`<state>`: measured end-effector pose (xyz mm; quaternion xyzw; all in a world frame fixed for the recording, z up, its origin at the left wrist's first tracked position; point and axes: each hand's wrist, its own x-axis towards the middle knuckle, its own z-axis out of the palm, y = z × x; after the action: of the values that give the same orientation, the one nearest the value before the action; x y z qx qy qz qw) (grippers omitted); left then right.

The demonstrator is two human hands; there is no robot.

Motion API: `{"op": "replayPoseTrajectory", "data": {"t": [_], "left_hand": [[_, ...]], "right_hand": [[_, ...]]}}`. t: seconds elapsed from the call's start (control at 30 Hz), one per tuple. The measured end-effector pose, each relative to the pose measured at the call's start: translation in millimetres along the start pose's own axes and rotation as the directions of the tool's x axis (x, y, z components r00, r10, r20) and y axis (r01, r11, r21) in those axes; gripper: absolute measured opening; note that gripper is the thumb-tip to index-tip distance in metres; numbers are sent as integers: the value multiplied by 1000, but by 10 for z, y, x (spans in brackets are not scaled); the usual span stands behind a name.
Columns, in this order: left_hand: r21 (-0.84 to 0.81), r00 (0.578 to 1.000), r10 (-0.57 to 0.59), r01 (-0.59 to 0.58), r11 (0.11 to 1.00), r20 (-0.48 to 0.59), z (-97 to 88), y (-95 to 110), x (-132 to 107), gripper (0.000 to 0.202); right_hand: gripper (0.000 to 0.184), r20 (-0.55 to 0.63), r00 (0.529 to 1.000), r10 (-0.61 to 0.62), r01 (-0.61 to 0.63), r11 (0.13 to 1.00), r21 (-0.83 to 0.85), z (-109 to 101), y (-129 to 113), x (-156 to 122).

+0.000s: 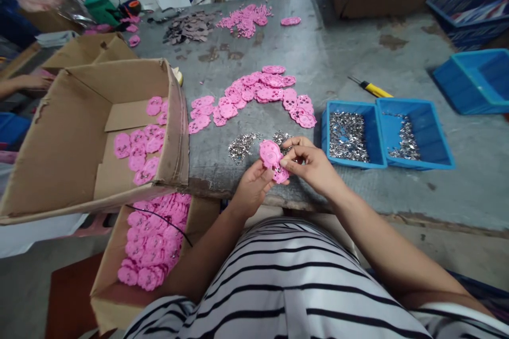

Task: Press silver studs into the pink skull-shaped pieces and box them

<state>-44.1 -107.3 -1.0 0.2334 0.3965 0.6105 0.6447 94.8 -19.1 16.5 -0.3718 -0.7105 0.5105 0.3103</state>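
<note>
**Flat pink two-lobed piece, plastic-looking (270, 152), held in both hands at the near edge of the surface (342, 69)**

Left hand (252, 185): fingers closed on the piece's lower left side, thumb on top.

Right hand (312, 161): thumb and fingers pinched at the piece's right side, by the narrow waist between the lobes. Whether a metal bit is also pinched there is too small to tell.

Stock, loose: two heaps of small silvery metal bits, one (241, 146) just beyond the left hand, one (280, 137) partly behind the right fingers; beyond them, an arc of overlapping pink pieces (270, 94) on the grey, worn surface.

Stock, contained: two rectangular blue plastic bins, a left one (325, 132) and a right one (441, 140), side by side, both with metal bits; an open brown cardboard box (51, 132) with pink pieces, left; a lower cardboard box (107, 296), heaped with more.

Step in hand, as judged: close finger work at the waist, probably seating or adjusting a small metal part. The next move seems to call for a steady left hold and a fine, light right pinch, without bending the piece.
</note>
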Motion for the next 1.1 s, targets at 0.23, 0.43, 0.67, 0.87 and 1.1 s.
{"op": "replayPoseTrajectory", "data": {"t": [0.23, 0.43, 0.67, 0.87, 1.1], "left_hand": [[0, 1000, 5, -5, 1000, 7, 10, 2, 9, 44], [-7, 1000, 19, -19, 1000, -3, 16, -9, 14, 44], [-19, 1000, 7, -7, 1000, -5, 25, -7, 11, 44], [-37, 1000, -11, 11, 999, 0, 42, -15, 19, 46], [-13, 999, -28, 28, 1000, 28, 18, 61, -18, 47]], "right_hand": [[18, 23, 997, 77, -79, 990, 113, 14, 6, -2], [19, 31, 998, 56, -58, 996, 75, 21, 19, -4], [11, -11, 998, -57, 57, 998, -39, 38, 33, -30], [9, -63, 995, -81, 77, 996, -54, 95, 64, -53], [9, -403, 897, -182, 145, 982, -122, -544, 56, 110]]}}
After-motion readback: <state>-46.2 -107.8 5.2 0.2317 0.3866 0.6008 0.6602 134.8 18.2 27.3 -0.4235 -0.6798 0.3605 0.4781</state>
